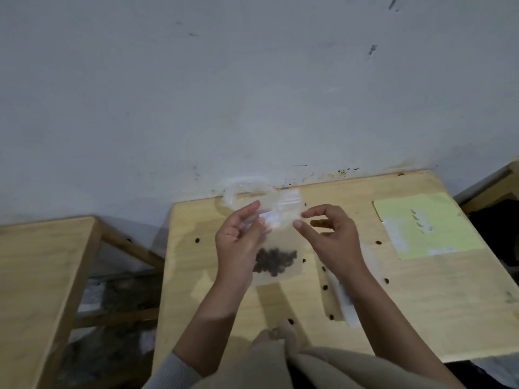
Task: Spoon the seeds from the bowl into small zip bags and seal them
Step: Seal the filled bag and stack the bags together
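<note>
Where the pale wooden tabletop [393,304] meets the scuffed grey-white wall [252,80], dark specks mark the joint. A second wooden table [42,262] stands to the left, apart, with a gap showing floor clutter between them. Loose seeds [325,287] lie scattered on the tabletop; a yellow-green sheet [438,228] sits at the far right, near the edge. Bare wood is open at front right. A clear bowl [241,189], blurred, sits at the back edge by the wall. Both hands are raised above the middle of the tabletop. The left hand [241,242] pinches the top left of a small zip bag [278,248], fingers curled on it. The right hand [328,237] has thumb and forefinger curved at the bag's top right corner; cannot tell if they actually grip. The bag hangs upright with dark seeds heaped in its bottom. Flat clear bags [345,299] lie under the right wrist.
</note>
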Demonstrator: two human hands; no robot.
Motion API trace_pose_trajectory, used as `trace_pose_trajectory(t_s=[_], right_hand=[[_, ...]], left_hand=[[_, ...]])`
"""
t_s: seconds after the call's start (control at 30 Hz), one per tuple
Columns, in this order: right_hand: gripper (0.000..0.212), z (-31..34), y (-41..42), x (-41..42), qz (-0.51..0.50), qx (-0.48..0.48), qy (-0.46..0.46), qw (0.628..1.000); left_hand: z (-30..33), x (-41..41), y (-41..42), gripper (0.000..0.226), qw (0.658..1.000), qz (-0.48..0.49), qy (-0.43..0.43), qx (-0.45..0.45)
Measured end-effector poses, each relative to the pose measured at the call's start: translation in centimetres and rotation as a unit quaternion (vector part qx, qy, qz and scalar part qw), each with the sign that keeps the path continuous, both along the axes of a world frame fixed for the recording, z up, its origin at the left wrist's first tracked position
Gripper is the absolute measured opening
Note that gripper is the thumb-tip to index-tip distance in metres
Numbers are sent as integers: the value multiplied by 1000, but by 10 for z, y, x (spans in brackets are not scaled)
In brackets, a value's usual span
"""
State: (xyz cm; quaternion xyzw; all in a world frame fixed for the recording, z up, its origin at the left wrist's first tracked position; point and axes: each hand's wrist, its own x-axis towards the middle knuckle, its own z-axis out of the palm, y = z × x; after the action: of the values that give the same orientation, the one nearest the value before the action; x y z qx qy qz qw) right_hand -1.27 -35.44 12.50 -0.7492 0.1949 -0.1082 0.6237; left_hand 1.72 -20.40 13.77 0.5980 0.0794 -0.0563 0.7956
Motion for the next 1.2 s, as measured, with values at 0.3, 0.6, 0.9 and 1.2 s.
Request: trace_pose_trajectory(t_s=[0.3,0.6,0.9,1.2], right_hand=[[46,-50,113,20,163,35,61,984],[42,-106,183,107,161,23,145,976],[40,-138,204,154,192,36,177,965],[46,-154,208,141,130,47,184,973]], left_hand=[[-48,35,136,45,983,-9,33,179],[-110,80,205,59,945,-60,86,308],[-153,126,224,56,934,-76,61,344],[-167,122,214,56,922,-96,-3,374]])
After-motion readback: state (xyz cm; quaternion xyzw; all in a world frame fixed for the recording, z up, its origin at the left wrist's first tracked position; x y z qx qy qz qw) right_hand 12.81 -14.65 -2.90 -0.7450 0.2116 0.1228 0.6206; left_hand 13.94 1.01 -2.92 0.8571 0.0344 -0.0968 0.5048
